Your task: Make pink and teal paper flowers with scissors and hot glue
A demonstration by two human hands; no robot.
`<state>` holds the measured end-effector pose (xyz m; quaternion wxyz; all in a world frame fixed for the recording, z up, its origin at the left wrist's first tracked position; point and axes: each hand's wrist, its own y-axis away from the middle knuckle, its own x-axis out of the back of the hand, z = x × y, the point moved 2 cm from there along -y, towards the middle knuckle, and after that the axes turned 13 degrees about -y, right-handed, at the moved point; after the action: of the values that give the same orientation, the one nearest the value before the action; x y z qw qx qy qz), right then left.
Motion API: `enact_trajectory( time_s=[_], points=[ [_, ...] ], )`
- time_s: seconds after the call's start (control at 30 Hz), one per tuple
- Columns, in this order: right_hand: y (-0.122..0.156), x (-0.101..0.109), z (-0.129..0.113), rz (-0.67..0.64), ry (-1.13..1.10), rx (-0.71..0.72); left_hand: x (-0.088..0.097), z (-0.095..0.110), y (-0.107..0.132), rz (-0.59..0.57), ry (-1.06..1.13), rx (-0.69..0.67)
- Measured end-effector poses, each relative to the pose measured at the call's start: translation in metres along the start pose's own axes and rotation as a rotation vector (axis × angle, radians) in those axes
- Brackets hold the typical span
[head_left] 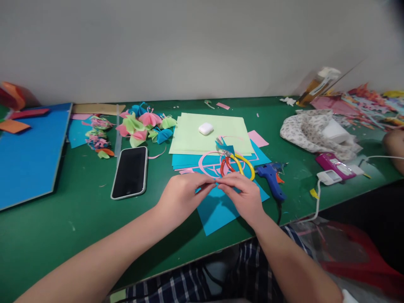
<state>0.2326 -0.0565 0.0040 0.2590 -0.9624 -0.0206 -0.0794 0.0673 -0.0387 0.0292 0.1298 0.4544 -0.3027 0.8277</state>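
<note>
My left hand point(186, 189) and my right hand point(241, 191) meet fingertip to fingertip above a blue paper sheet point(217, 212). Both are closed in a pinch; whatever lies between the fingers is too small to make out. Just beyond them are yellow-and-red-handled pliers point(241, 162) with a small blue paper piece point(226, 148) at their jaws. Pink paper cut-outs point(206, 162) lie under the pliers. Behind is a stack of pale green paper point(189, 134) with a white earphone case point(205, 128) on top. A blue glue gun point(272, 181) rests right of my right hand.
Left lie a phone point(130, 172), folded paper butterflies point(142, 124) and a large blue board point(31, 155). Right are a patterned cloth point(296, 130), a purple device point(336, 166) with a white cable, a tilted bottle point(318, 86), paper scraps point(366, 105) and another person's hand point(394, 147).
</note>
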Motion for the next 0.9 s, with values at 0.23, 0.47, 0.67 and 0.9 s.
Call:
enact_trajectory(
  time_s=[0.23, 0.47, 0.67, 0.9],
  points=[
    [-0.0008, 0.0008, -0.0013, 0.026, 0.006, -0.006, 0.0006, 0.0010, -0.0003, 0.023, -0.006, 0.014],
    [-0.0003, -0.0005, -0.0030, 0.013, 0.046, 0.034, -0.0022, -0.0009, 0.0015, -0.031, -0.015, 0.028],
    [0.0006, -0.0013, -0.0014, 0.020, 0.072, 0.042, -0.0015, -0.0010, 0.0015, -0.033, -0.006, 0.029],
    [0.0011, -0.0012, -0.0026, 0.025, 0.071, 0.023, 0.0001, -0.0002, 0.0011, -0.029, -0.016, 0.025]
  ],
)
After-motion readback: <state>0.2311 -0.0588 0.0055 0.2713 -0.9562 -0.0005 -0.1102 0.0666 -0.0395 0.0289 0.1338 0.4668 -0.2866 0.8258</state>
